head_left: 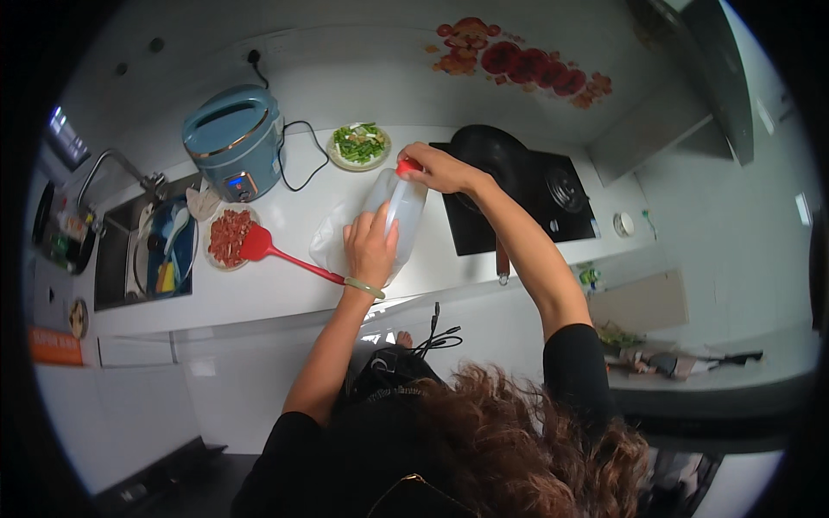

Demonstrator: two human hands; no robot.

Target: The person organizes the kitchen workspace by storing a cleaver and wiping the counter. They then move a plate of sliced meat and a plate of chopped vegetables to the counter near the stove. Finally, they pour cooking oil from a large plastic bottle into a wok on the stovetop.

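Note:
A translucent plastic jug (408, 223) with a red cap (408, 167) is on the white counter in front of me. My left hand (372, 245) grips the jug by its handle. The fingers of my right hand (440, 168) are closed around the red cap at the jug's top. Beside the jug lies a crumpled clear plastic bag (329, 241), partly hidden by my left hand. A red spatula (285, 254) reaches from near my left wrist to a plate of sliced raw meat (228, 234), its head resting over the plate's edge.
Right of the jug, a black wok (489, 152) with a wooden handle (502, 259) sits on a black gas hob (466, 230). A plate of chopped green vegetables (359, 146) is near the wall. Leftward are a blue rice cooker (236, 146) and a sink (113, 259); a small bowl (623, 224) stands far right.

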